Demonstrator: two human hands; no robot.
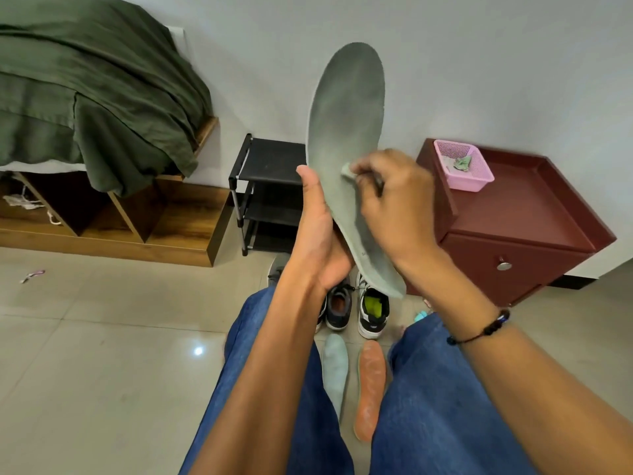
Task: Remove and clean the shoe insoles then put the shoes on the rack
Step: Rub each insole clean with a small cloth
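My left hand (320,231) grips a grey insole (346,108) by its lower half and holds it upright in front of me. My right hand (394,200) pinches a small pale cloth (347,171) against the insole's face. On the floor between my knees lie a second grey insole (335,368) and an orange insole (370,382). Past them stand a dark shoe (339,305) and a black-and-white shoe (373,311) with a yellow-green lining. The black shoe rack (267,173) stands against the wall behind the insole.
A dark red bedside cabinet (513,217) with a pink basket (462,166) on top stands right of the rack. A wooden bed (102,214) with a green blanket is at the left. My legs in blue jeans (431,389) flank the insoles on the tiled floor.
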